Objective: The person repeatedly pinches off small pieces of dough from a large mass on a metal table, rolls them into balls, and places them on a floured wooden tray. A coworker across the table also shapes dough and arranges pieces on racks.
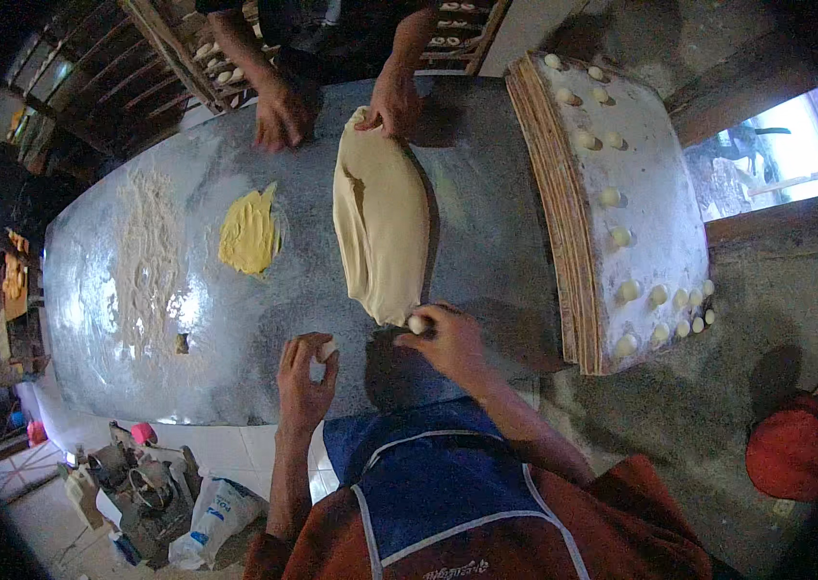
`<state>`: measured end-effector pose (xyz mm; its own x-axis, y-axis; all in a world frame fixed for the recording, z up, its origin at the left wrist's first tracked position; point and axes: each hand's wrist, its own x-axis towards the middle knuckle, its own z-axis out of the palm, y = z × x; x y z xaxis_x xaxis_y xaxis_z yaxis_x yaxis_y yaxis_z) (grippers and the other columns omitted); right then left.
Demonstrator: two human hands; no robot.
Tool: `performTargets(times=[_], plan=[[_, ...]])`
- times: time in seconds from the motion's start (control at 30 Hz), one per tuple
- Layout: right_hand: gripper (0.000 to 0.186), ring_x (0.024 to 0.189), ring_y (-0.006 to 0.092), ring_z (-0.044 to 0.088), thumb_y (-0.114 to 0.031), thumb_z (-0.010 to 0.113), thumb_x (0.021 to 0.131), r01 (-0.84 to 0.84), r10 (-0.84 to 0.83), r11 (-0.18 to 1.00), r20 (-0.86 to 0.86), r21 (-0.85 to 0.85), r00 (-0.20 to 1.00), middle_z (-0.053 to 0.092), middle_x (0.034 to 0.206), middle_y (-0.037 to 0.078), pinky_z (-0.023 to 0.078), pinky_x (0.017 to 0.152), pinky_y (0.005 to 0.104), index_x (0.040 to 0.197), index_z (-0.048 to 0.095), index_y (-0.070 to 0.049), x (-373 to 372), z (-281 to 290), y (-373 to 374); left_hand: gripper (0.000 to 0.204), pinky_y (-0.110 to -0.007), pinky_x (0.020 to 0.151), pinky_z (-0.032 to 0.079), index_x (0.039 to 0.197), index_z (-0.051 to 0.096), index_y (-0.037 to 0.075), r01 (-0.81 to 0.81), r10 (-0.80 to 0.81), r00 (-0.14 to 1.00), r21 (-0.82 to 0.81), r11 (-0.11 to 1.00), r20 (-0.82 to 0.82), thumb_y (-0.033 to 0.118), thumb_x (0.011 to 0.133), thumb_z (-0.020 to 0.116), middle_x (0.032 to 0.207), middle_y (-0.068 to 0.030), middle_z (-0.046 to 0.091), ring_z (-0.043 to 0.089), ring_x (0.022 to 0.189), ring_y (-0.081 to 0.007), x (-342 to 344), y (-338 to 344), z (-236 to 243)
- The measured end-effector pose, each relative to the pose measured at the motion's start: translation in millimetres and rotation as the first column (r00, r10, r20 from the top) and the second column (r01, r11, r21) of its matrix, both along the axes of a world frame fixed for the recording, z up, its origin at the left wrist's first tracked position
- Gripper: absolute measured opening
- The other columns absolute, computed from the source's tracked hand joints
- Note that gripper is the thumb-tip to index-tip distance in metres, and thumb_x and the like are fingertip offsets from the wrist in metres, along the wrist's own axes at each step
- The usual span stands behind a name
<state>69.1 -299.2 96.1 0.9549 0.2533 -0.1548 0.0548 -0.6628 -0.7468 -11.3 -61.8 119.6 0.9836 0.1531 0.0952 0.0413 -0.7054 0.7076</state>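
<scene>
A long, pale slab of dough point(385, 217) lies lengthwise on the grey metal table point(486, 242), its narrow end toward me. At that near end my right hand point(449, 346) is closed round a small dough ball point(418, 324). My left hand point(306, 382), apart from the slab, pinches a small white dough piece point(330, 349) between thumb and fingers. Across the table, a co-worker's hand point(392, 104) touches the slab's far end. The co-worker's other hand point(282, 118) rests near the tabletop beside it.
A mound of yellow spread point(248, 234) and a pale, streaky smear point(150, 256) lie to the left. At right, stacked boards point(645, 174) carry several dough balls point(627, 290). Racks point(182, 58) stand behind the co-worker. Machinery point(143, 478) and a plastic bag point(217, 522) are at lower left.
</scene>
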Motion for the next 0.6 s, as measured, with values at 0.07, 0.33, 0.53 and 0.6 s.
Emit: performTargets(times=[0.07, 0.33, 0.53, 0.6], plan=[[0.013, 0.086, 0.0395, 0.067, -0.014, 0.073, 0.083, 0.022, 0.012, 0.991, 0.253, -0.129, 0.968, 0.068, 0.095, 0.018, 0.053, 0.08, 0.049, 0.091, 0.07, -0.004, -3, -44, 26, 0.026, -0.042, 0.086, 0.05, 0.105, 0.063, 0.004, 0.041, -0.041, 0.999, -0.009, 0.999, -0.01, 0.0, 0.081, 0.072, 0.102, -0.0127, 0.066, 0.062, 0.097, -0.0321, 4, -10, 0], [0.04, 0.099, 0.033, 0.069, -0.027, 0.071, 0.089, -0.441, 0.56, 0.807, -0.274, 0.392, 0.782, 0.069, 0.111, 0.013, 0.053, 0.084, 0.0449, 0.123, 0.06, -0.008, -57, 61, -58, 0.028, -0.044, 0.084, 0.048, 0.105, 0.063, 0.004, -0.105, 0.105, 0.994, -0.025, 0.994, -0.036, 0.004, 0.08, 0.075, 0.098, -0.0143, 0.062, 0.059, 0.092, -0.0345, -21, -18, -47], [0.036, 0.09, 0.0427, 0.054, -0.027, 0.063, 0.094, 0.029, 0.201, 0.9, 0.472, -0.435, 0.859, 0.056, 0.095, 0.021, 0.042, 0.084, 0.0565, 0.11, 0.051, 0.004, 23, -58, -91, 0.033, -0.05, 0.084, 0.042, 0.104, 0.057, 0.0, -0.346, 0.339, 0.938, 0.202, 0.916, 0.07, 0.013, 0.082, 0.078, 0.094, -0.0185, 0.054, 0.051, 0.092, -0.0394, 41, 2, -84], [0.034, 0.092, 0.0431, 0.055, -0.026, 0.063, 0.094, 0.026, 0.125, 0.925, 0.369, -0.379, 0.921, 0.055, 0.096, 0.022, 0.043, 0.085, 0.0563, 0.108, 0.051, 0.003, 30, -52, -44, 0.031, -0.05, 0.082, 0.042, 0.103, 0.055, 0.0, -0.379, 0.377, 0.925, 0.112, 0.919, 0.043, 0.011, 0.083, 0.076, 0.094, -0.019, 0.052, 0.051, 0.091, -0.0393, 44, -33, -91]])
